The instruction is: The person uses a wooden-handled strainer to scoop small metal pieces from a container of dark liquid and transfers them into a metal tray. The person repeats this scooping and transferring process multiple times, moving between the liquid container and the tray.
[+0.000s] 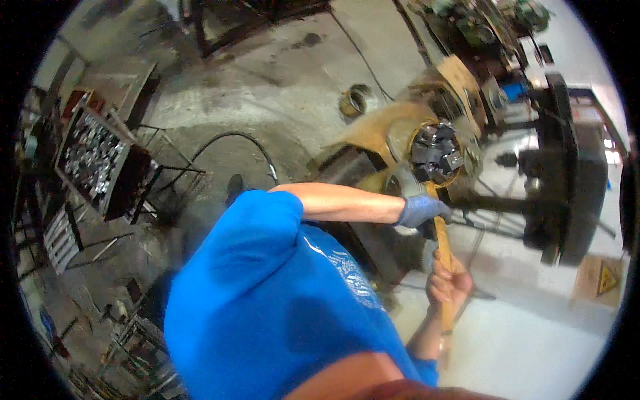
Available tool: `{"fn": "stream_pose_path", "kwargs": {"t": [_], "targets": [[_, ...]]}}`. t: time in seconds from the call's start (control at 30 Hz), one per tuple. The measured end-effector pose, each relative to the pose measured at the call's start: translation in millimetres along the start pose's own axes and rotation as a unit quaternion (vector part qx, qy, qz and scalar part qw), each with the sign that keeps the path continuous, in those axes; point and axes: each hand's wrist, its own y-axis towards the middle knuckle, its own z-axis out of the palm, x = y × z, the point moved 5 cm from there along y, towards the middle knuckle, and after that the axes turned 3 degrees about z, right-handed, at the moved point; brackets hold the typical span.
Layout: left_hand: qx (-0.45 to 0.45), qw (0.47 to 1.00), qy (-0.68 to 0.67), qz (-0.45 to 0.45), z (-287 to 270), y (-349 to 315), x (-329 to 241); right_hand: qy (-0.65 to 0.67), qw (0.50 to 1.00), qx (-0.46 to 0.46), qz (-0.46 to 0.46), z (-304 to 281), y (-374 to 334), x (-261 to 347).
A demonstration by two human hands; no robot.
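A long, yellowish wooden handle (pixel 443 243) runs up and down through the right part of the view. My left hand (pixel 421 211), in a blue-grey glove, is closed around its upper part. Lower down, my bare right hand (pixel 449 283) grips the same handle with its fingers wrapped round. The handle's upper end meets the rim of a round container (pixel 413 141) filled with dark, blocky metal pieces (pixel 437 155). Whether the handle is joined to the container or only touches it, I cannot tell.
A heavy dark machine (pixel 560 170) stands right of the container. A yellow warning sign (pixel 605 280) sits below it. At left, a tray (pixel 119 190) on legs holds many small metal pieces. A round metal pot (pixel 355 101) and a black hose (pixel 243 135) lie on the floor.
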Motion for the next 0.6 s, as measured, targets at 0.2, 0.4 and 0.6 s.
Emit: {"fn": "stream_pose_path", "kwargs": {"t": [0.2, 0.4, 0.6], "targets": [[-0.147, 0.984, 0.067, -0.081, -126.8, -97.1, -37.7, 0.016, 0.991, -0.001, 0.131, -0.1, 134.8, -38.0], [-0.339, 0.919, -0.197, -0.046, -249.9, -192.4, -58.9, 0.047, 0.976, -0.041, 0.206, 43.9, 279.2, -101.3], [-0.495, 0.831, -0.255, 0.014, -371.2, -272.8, -109.4, 0.026, 0.935, 0.018, 0.352, 82.5, 422.2, -141.5]]}}
